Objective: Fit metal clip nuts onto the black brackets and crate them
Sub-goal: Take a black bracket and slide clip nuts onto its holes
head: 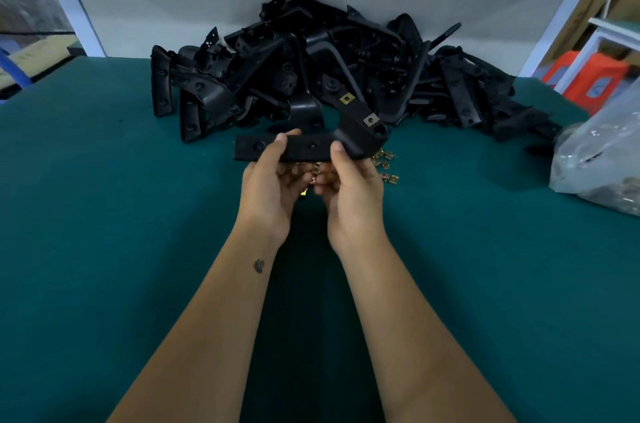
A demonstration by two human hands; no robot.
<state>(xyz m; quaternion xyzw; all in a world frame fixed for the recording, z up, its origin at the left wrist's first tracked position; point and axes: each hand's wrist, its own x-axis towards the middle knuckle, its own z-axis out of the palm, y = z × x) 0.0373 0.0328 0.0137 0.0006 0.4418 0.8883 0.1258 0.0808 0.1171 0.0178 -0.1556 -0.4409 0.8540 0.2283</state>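
Bracket (304,147) is held level above the green table (104,214), gripped by both hands: the left hand (268,185) is curled round its straight arm, thumb on top, and the right hand (351,187) is clasped at its bend. Two clip nuts (347,99) are already seated on the bracket's far arm (the holes on the near arm appear bare), so the piece is judged to be held this way for turning and inspection. Loose clip nuts (384,166) lie just behind the bracket. Further behind it, the unfitted bracket pile (329,76) is heaped. Right of the bracket, a plastic bag (599,162) is set. No crate is seen.
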